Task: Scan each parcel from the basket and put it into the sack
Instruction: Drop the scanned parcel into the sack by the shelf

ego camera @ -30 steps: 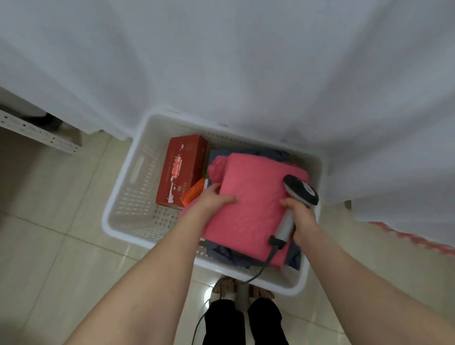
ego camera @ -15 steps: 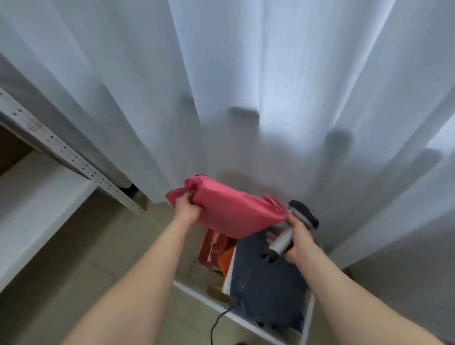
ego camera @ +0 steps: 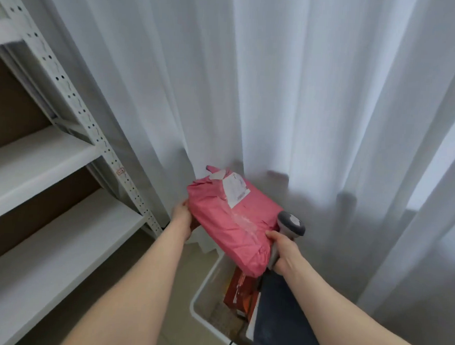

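Parcel (ego camera: 232,219) in pink gripped by left hand (ego camera: 182,218) (fingers hidden underneath), right hand (ego camera: 285,253) curled round scanner (ego camera: 291,223), basket (ego camera: 203,284) cropped.

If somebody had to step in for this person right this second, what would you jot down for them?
Left hand grips the pink parcel by its edge; right hand grips the scanner, thumb against the parcel.
Parcel held above the basket, label up.
Scanned yet: cannot tell. The sack is out of view.
Left: scan, sack it, then the red box and dark blue parcel in the basket.
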Demonstrator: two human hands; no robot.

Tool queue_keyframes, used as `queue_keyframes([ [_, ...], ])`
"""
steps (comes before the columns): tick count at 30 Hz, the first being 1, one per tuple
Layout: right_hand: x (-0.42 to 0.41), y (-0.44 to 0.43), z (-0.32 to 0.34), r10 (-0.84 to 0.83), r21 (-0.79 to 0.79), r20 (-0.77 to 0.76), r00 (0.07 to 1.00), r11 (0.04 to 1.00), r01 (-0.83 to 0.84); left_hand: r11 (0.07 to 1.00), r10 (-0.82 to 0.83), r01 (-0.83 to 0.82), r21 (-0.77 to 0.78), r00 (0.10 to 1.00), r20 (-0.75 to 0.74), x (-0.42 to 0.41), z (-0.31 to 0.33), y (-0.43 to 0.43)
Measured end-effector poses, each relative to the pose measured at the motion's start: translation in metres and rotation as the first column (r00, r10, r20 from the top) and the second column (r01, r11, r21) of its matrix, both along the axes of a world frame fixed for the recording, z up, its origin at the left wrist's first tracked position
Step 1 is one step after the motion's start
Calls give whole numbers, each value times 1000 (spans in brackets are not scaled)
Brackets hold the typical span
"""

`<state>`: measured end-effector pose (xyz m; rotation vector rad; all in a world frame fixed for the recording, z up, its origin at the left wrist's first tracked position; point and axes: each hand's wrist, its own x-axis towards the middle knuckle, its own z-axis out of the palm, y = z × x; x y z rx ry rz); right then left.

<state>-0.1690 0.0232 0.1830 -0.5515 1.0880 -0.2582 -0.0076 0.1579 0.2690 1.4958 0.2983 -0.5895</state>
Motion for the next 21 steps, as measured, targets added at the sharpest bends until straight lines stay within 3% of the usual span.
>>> queue_keyframes([
  [3, 13, 11, 14, -118, -117, 18, 993, 986, 120, 990, -120, 119, -82, 993, -10, 6, 10, 29],
  [6, 21, 29, 32, -111, -210, 9, 994, 971, 110, 979, -204, 204, 22, 979, 25, 10, 22, 54],
  [8, 23, 41, 45, -95, -250, 21, 995, 963, 97, 977, -207, 203, 67, 977, 59, 14, 23, 65],
  [13, 32, 55, 63, -71, -318, 54, 996, 944, 84, 997, -55, 56, -51, 998, 31, 28, 35, 83],
  [16, 37, 59, 72, -67, -373, 59, 996, 924, 84, 999, -31, 30, 13, 995, 90, 32, 44, 88],
  [19, 38, 57, 80, -28, -449, 42, 999, 892, 44, 995, -100, 96, 33, 985, 144, 36, 56, 94],
  [21, 37, 57, 82, 8, -484, 37, 999, 875, 10, 973, -213, 192, 129, 962, 170, 40, 59, 97],
])
